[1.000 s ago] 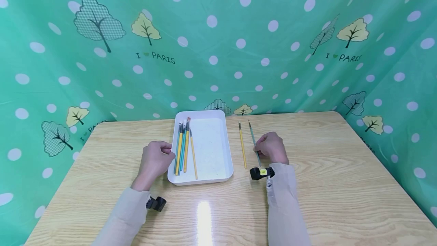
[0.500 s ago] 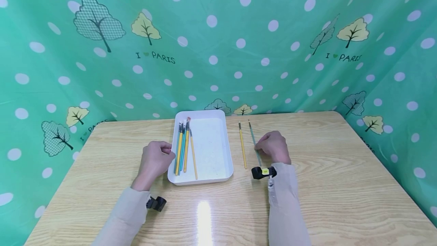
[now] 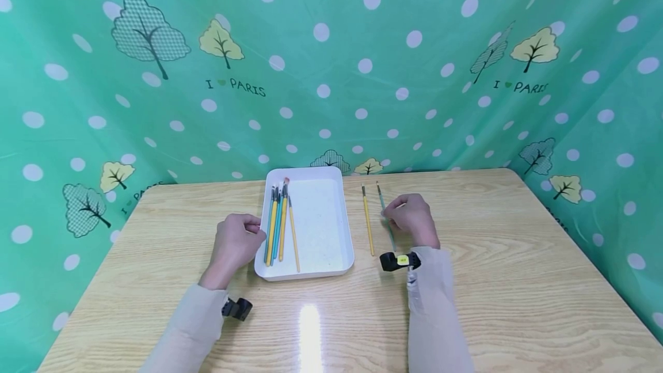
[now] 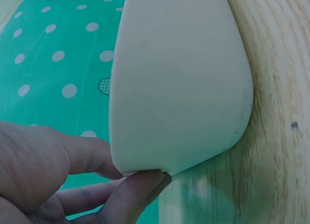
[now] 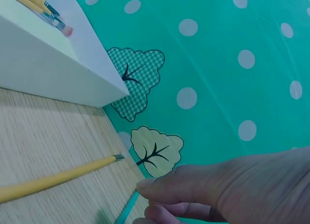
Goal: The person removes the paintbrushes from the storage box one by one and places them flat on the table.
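The white tray (image 3: 323,229) stands on the table with several yellow and teal paintbrushes (image 3: 279,226) along its left side. My left hand (image 3: 235,246) pinches the tray's left edge; in the left wrist view the thumb and fingers (image 4: 133,190) close on its rim. To the tray's right, a yellow paintbrush (image 3: 368,220) and a thin teal paintbrush (image 3: 392,239) lie side by side on the wood. My right hand (image 3: 412,219) has thumb and fingertips at the teal paintbrush's handle, pinching it. The right wrist view shows the thumb (image 5: 167,185) covering part of this brush.
The light wooden table (image 3: 507,281) reaches back to a green dotted curtain (image 3: 331,62), which also hangs along both sides. A small black camera sits on each wrist. The curtain's lower part is close behind the tray.
My right hand has shifted slightly up along the teal paintbrush, toward its bristle end. That brush, the tray and my left hand stay where they were.
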A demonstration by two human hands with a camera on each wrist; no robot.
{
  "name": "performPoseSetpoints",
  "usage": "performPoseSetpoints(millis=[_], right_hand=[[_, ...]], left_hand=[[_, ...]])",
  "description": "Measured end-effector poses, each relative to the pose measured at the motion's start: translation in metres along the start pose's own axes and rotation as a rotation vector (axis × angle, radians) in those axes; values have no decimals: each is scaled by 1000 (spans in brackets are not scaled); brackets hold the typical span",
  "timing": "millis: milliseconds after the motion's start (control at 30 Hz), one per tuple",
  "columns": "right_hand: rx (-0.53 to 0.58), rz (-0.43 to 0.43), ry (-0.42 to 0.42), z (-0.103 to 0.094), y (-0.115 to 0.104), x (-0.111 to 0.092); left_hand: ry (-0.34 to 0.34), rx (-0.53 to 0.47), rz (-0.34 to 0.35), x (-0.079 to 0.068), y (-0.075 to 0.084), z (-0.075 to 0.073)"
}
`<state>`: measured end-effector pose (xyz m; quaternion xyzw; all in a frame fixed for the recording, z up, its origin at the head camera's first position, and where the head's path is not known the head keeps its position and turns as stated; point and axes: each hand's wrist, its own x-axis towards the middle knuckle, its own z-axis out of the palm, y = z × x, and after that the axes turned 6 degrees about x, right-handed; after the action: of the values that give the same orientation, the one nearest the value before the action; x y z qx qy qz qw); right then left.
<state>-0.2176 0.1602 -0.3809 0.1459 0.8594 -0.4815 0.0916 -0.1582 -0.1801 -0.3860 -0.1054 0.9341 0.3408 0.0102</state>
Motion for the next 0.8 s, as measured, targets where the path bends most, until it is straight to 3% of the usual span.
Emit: performPoseSetpoints(millis=[600, 800], right_hand=[[129, -74, -40, 25, -23, -9], [115, -82, -42, 38, -33, -13]], left_hand=[[-5, 0, -1, 0, -1, 1], [-7, 4, 6, 1, -1, 1]])
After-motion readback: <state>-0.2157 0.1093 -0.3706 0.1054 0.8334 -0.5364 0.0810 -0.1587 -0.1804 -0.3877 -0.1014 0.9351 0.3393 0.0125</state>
